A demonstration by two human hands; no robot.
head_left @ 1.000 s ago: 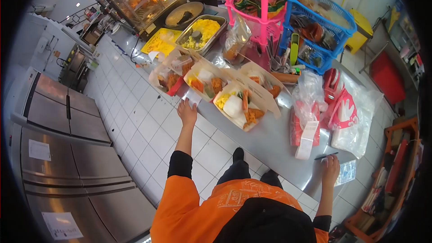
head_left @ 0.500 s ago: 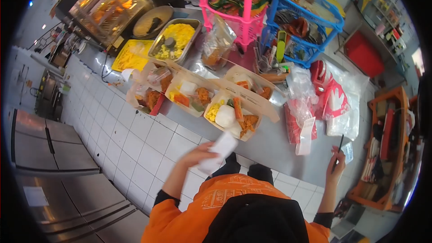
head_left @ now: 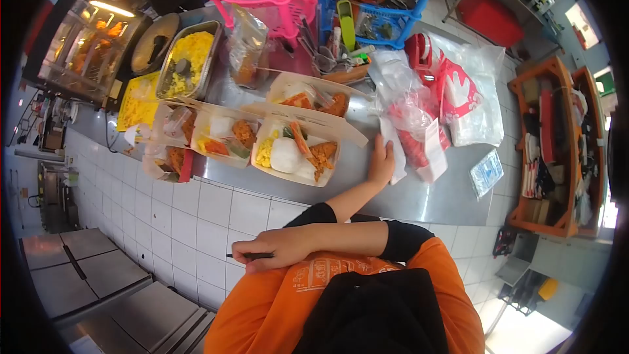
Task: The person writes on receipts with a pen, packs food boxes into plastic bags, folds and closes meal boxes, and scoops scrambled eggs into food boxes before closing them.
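My arms are crossed in front of the orange shirt. My left hand (head_left: 381,162) reaches to the table's front part, its fingers closed at the edge of a long white paper (head_left: 394,151), beside a red-and-clear plastic bag (head_left: 414,141). My right hand (head_left: 280,249) is over the body at lower centre, closed around a black pen (head_left: 252,255) that points left. Left of my left hand stands an open food box (head_left: 304,174) with rice, fried chicken, yellow egg and an orange strip. More open boxes (head_left: 223,157) with similar food stand beside and behind it.
Behind the boxes are a metal tray of yellow food (head_left: 216,46), a yellow tray (head_left: 124,101), a pink rack (head_left: 282,10) and a blue rack (head_left: 400,23). A lit display cabinet (head_left: 52,69) stands at left. Clear bags (head_left: 481,115) and a blue-white packet (head_left: 485,173) lie at right.
My left hand has moved right with the white paper, to beside the plastic bags. My right hand has swung left across the body with the pen. The view has shifted right.
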